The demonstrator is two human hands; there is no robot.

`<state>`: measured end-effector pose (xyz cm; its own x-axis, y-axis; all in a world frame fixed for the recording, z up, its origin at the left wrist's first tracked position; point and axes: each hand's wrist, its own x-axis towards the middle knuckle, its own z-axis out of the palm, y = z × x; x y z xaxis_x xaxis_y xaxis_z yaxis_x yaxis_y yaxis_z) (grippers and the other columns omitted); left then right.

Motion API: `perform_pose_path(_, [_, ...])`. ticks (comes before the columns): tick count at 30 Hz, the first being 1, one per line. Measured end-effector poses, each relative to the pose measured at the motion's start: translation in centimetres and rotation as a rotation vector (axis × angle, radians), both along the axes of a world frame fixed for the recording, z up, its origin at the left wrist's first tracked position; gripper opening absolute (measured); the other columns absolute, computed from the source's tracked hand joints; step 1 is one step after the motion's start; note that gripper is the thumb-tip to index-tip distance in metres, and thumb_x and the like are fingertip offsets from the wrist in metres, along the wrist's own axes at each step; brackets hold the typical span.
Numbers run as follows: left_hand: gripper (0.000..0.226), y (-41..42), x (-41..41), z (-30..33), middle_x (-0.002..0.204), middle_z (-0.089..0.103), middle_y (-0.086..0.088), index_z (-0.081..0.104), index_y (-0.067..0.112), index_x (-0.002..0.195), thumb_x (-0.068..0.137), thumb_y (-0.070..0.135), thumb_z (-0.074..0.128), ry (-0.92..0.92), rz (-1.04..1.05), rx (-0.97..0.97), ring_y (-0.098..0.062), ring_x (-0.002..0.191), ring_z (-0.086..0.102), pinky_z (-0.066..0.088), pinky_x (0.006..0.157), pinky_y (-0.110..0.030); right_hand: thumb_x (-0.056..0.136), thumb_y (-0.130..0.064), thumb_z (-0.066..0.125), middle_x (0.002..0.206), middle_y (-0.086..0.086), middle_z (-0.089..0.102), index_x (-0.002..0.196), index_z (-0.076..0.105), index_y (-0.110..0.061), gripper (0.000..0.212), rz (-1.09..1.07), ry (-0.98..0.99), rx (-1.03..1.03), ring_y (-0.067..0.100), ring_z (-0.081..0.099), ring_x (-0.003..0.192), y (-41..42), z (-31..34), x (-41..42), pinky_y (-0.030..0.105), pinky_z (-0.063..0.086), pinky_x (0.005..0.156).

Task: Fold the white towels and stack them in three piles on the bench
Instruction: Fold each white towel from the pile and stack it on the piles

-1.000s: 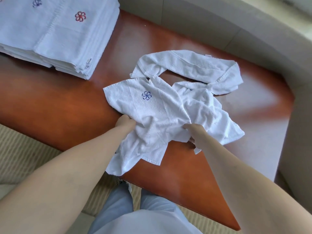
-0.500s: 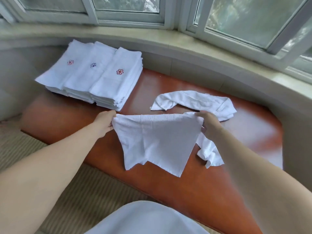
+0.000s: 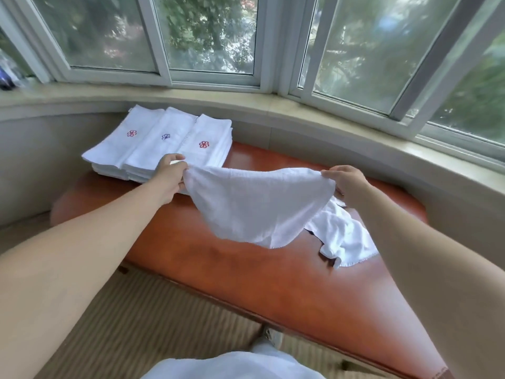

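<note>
A white towel [image 3: 254, 206] hangs spread in the air above the reddish-brown bench [image 3: 246, 269]. My left hand [image 3: 170, 170] pinches its left top corner and my right hand [image 3: 345, 179] pinches its right top corner, so the cloth sags between them. Loose, crumpled white towels [image 3: 344, 236] lie on the bench under my right forearm, partly hidden by the held towel. Three piles of folded white towels [image 3: 161, 140] stand side by side at the bench's far left, with red, blue and red flower emblems on top.
A curved stone window sill [image 3: 273, 105] and low wall wrap around the back of the bench, with windows above. Striped beige flooring [image 3: 153, 318] lies in front of the bench. My light trousers [image 3: 232, 365] show at the bottom.
Both hands have lifted the towel off the bench and pulled its top edge wider apart. My view has tilted up, bringing the three piles and the windows into sight.
</note>
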<state>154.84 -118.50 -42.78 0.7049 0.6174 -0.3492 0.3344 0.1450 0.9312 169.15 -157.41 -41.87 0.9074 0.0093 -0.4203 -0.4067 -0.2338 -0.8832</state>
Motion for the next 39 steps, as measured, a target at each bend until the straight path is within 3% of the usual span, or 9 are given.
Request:
perform_pose_path(6, [0.029,0.8,-1.2,1.3,0.052,0.055,0.010,0.075,0.024,0.091,0.095,0.008,0.052,0.031,-0.053,0.115,-0.006,0.041,0.047,0.034,0.035,-0.015,0.078,0.002,0.071,0.090,0.003,0.062,0.100,0.077,-0.020,0.032,0.100,-0.081,0.068,0.016,0.056,0.082,0.6,1.8,-2.0,0.026,0.049,0.080])
perform_pose_path(12, [0.027,2.0,-2.8,0.5,0.103,0.057,0.005,0.070,0.022,0.113,0.088,0.013,0.075,0.170,-0.483,0.525,-0.014,0.089,0.055,0.043,0.068,-0.022,0.089,-0.013,0.062,0.062,0.000,0.054,0.088,0.071,-0.012,0.010,0.362,-0.371,-0.641,0.017,0.045,0.048,-0.2,0.4,-4.2,0.026,0.037,0.052])
perform_pose_path(17, [0.024,2.3,-3.1,0.8,0.073,0.053,0.004,0.065,0.013,0.082,0.096,0.033,0.068,0.356,-0.789,0.946,-0.021,0.075,0.051,0.031,0.057,-0.029,0.098,-0.027,0.058,0.084,0.007,0.068,0.094,0.069,-0.016,0.017,0.598,-0.341,-1.013,0.028,0.061,0.075,-1.0,0.8,-4.7,0.031,0.045,0.064])
perform_pose_path(21, [0.020,2.1,-3.1,0.6,0.083,0.055,-0.006,0.073,0.021,0.110,0.096,0.035,0.068,0.765,-1.065,0.707,-0.017,0.056,0.051,0.038,0.057,-0.024,0.099,-0.022,0.065,0.059,-0.001,0.055,0.126,0.058,-0.021,0.028,0.681,0.340,-0.752,0.013,0.049,0.046,-2.3,0.7,-5.3,0.024,0.050,0.053])
perform_pose_path(24, [0.022,2.0,-2.3,0.6,0.083,0.049,-0.004,0.072,0.024,0.115,0.093,0.029,0.073,0.969,-1.059,0.468,-0.015,0.054,0.042,0.046,0.058,-0.025,0.093,-0.021,0.073,0.056,-0.003,0.052,0.123,0.062,-0.017,0.032,0.645,0.541,-0.649,0.011,0.046,0.042,-3.3,0.6,-4.6,0.021,0.048,0.048])
perform_pose_path(29, [0.012,2.4,2.4,0.4,0.064,0.046,-0.001,0.072,0.019,0.094,0.090,0.030,0.075,0.799,-0.903,0.473,-0.013,0.050,0.038,0.042,0.051,-0.023,0.094,-0.015,0.064,0.056,0.000,0.056,0.092,0.061,-0.009,0.006,0.500,0.405,-0.610,0.013,0.049,0.041,-3.1,1.0,-1.5,0.022,0.050,0.047])
perform_pose_path(33, [0.036,0.6,5.8,-3.3,0.093,0.065,-0.006,0.061,0.025,0.132,0.095,0.024,0.062,0.418,-0.585,0.570,-0.021,0.071,0.060,0.054,0.070,-0.029,0.102,-0.014,0.049,0.097,0.005,0.072,0.143,0.052,-0.014,0.041,0.216,0.095,-0.423,0.016,0.063,0.066,-1.2,-2.2,1.1,0.023,0.048,0.057])
perform_pose_path(36, [0.081,-1.8,6.3,-7.5,0.126,0.060,-0.007,0.020,0.032,0.160,0.093,0.030,0.065,0.446,-0.596,0.537,-0.028,0.111,0.061,0.051,0.090,-0.036,0.100,-0.022,0.056,0.131,0.010,0.058,0.162,0.018,-0.027,0.073,0.280,0.054,-0.465,0.022,0.056,0.092,0.3,-6.3,1.5,0.030,0.046,0.075])
perform_pose_path(39, [0.080,-3.5,4.9,-12.5,0.121,0.065,-0.004,0.026,0.027,0.160,0.091,0.034,0.067,0.534,-0.585,0.443,-0.024,0.107,0.061,0.047,0.079,-0.032,0.100,-0.023,0.060,0.150,0.009,0.046,0.160,0.029,-0.024,0.067,0.357,0.148,-0.461,0.024,0.050,0.111,0.4,-11.6,0.5,0.029,0.044,0.082])
